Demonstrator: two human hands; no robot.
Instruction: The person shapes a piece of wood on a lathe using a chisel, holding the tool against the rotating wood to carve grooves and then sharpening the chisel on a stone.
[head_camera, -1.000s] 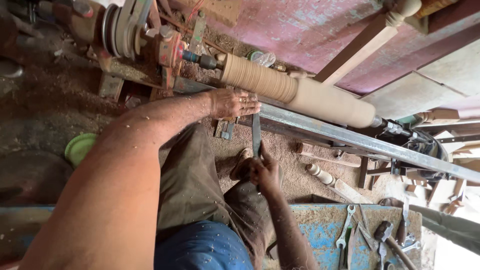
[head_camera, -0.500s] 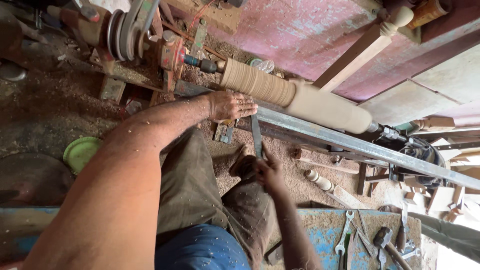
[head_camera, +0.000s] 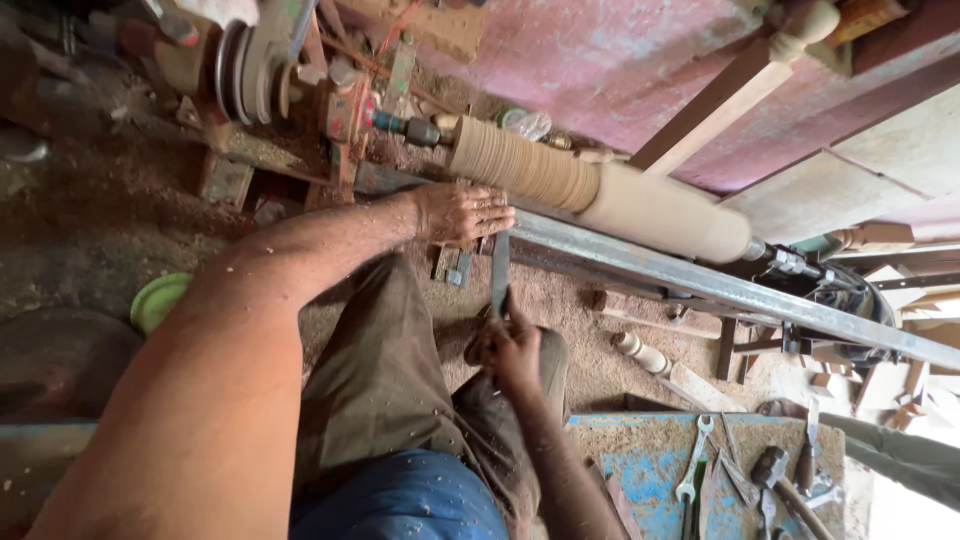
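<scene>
From the head camera, a wooden workpiece (head_camera: 600, 190) is mounted on a lathe, its long axis running from the drive end at upper left down toward the tailstock at right. The left part of the cylinder is ribbed with fine grooves; the right part is smooth. A steel tool rest rail (head_camera: 720, 285) runs just beside and parallel to it.

The left hand (head_camera: 462, 212) lies palm down on the rail at the grooved end, fingers spread over the blade of a turning chisel (head_camera: 499, 272), pressing it to the rest. The right hand (head_camera: 510, 350) is closed around the chisel's handle, lower and nearer the body. The chisel's long axis stands roughly square to the workpiece, its tip pointing up toward the wood; whether the edge actually touches the wood is hidden under the left fingers. The left hand is the nearer one to the workpiece.

A pulley wheel (head_camera: 245, 65) sits at the drive end. Wrenches (head_camera: 695, 465) lie on a blue, sawdust-strewn bench (head_camera: 640, 450) at lower right, and a green plate (head_camera: 155, 300) rests on the floor at left.
</scene>
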